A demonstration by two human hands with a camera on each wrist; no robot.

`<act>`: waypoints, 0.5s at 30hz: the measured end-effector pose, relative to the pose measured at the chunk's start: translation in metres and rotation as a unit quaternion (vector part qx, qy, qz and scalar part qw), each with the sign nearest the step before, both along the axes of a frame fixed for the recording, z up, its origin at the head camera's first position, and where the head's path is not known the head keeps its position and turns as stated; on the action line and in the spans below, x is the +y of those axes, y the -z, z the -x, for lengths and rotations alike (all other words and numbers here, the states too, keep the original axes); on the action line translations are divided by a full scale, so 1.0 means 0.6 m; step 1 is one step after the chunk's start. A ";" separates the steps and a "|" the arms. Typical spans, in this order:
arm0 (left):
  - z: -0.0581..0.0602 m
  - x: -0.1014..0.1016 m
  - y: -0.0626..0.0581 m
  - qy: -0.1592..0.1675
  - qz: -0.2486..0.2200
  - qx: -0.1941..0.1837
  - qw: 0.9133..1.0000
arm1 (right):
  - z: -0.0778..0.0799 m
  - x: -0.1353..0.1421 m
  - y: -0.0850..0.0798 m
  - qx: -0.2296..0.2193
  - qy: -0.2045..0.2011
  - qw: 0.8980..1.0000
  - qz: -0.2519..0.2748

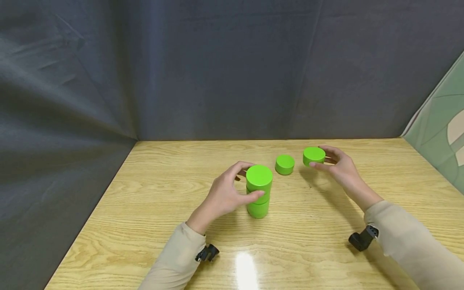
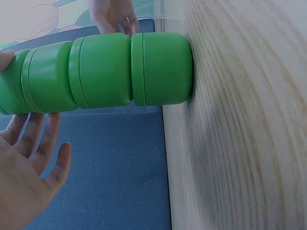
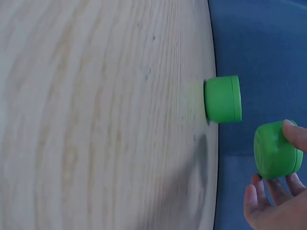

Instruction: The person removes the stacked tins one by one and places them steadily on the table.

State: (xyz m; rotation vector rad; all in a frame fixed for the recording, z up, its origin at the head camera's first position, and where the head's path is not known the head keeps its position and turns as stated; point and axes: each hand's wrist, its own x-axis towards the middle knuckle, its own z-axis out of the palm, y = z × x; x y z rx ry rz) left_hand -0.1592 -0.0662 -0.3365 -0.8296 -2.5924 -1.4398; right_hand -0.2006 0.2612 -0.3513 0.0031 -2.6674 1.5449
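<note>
Several round green tins with lids stand in a stack (image 1: 258, 207) on the table. My left hand (image 1: 226, 193) holds the upper part of this stack, its thumb on the near side and fingers round the far side. The left wrist view shows the stacked tins (image 2: 103, 72) from the side, the lowest against the wood. Farther right, my right hand (image 1: 342, 169) pinches a separate green tin (image 1: 313, 155) between thumb and fingers. That held tin (image 3: 276, 149) is off the table, slightly tilted. Between the hands, another green tin (image 1: 284, 164) stands on the table.
The wooden table (image 1: 145, 225) reaches back to a dark grey cloth wall (image 1: 224, 80). More dark cloth (image 1: 54, 161) hangs along the left edge. At the far right is a green patterned panel (image 1: 442, 129).
</note>
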 end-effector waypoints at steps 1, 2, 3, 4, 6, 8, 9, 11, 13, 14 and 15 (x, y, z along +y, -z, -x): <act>0.000 0.000 0.000 0.001 0.000 0.001 1.000 | 0.002 0.002 0.002 -0.002 0.001 1.000 0.003; 0.000 0.000 0.000 0.001 0.000 0.002 1.000 | 0.004 0.003 0.003 -0.005 0.000 1.000 0.005; 0.000 0.001 0.000 0.001 0.000 0.003 1.000 | 0.006 0.004 0.004 -0.008 0.000 1.000 0.008; 0.000 0.001 0.000 0.000 0.000 0.004 1.000 | 0.007 0.005 0.005 -0.011 -0.001 1.000 0.011; 0.000 0.001 0.000 -0.001 0.000 0.004 1.000 | 0.010 0.005 0.006 -0.017 -0.005 1.000 0.016; 0.000 0.001 0.000 -0.002 0.000 0.004 1.000 | 0.014 0.005 0.007 -0.022 -0.009 1.000 0.018; 0.000 0.001 0.000 -0.002 0.000 0.004 1.000 | 0.015 0.005 0.007 -0.025 -0.010 1.000 0.017; 0.000 0.001 0.000 -0.003 0.001 0.003 1.000 | 0.018 0.004 0.009 -0.030 -0.013 0.999 0.014; 0.001 0.001 0.000 -0.003 0.002 0.002 1.000 | 0.021 0.004 0.011 -0.036 -0.016 0.999 0.014; 0.001 0.001 0.001 -0.004 0.002 0.001 1.000 | 0.023 0.003 0.012 -0.039 -0.019 0.999 0.015; 0.001 0.001 0.001 -0.004 0.003 0.000 1.000 | 0.024 0.003 0.013 -0.041 -0.021 0.999 0.013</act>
